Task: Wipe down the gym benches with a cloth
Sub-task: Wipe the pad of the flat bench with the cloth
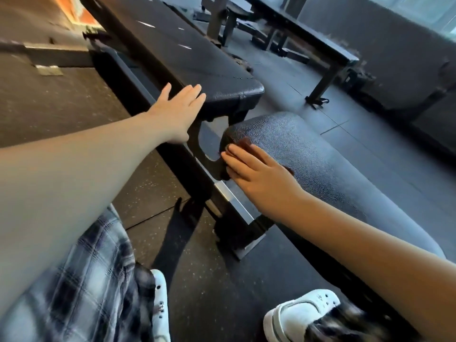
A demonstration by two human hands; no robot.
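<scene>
While I lean over the dark speckled rubber floor [74,99] of a gym, two black padded benches meet in front of me: a flat pad [187,53] running away up the frame and a seat pad [320,154] slanting toward my right leg. Both have pebbled vinyl tops, and a gap shows between their ends.

My right hand [256,174] lies flat, fingers straight and together, pressing a dark reddish cloth [246,144] onto the near end of the seat pad; only the cloth's edges peek out past my fingertips and behind my knuckles. My left hand [177,112] is open, palm resting against the side edge of the flat pad at its corner, gripping nothing.

Below the pads runs the black steel frame [229,201] with a bare silver patch. Another bench [308,33] stands well apart at upper right, with more blurred equipment beyond. My plaid trousers [81,280] and white shoes [301,314] fill the bottom. Motion blur softens the far corners.
</scene>
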